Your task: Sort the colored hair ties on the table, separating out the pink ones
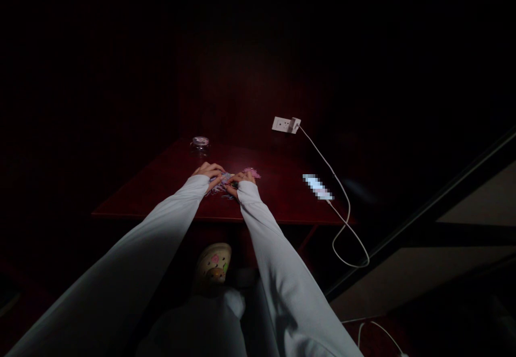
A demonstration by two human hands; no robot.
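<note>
My left hand [209,171] rests over a small pile of thin pastel strands [220,187], which look like elastic bands in lilac, white and blue. Its fingers are bent and come together with the thumb at the pile. From the other side my right hand [241,179] reaches into the same pile, fingers curled in a pinch. What lies between the fingertips of either hand is too small and dark to make out. Just beyond the right hand is a bunch of similar pink strands [252,172].
On the dark red table [161,195], a clear jar with a lid [200,144] stands at the back left. A lit phone [318,186] lies right, its white cable [349,206] running to a wall socket [281,125] and hanging past the table edge. A clog [215,260] shows below.
</note>
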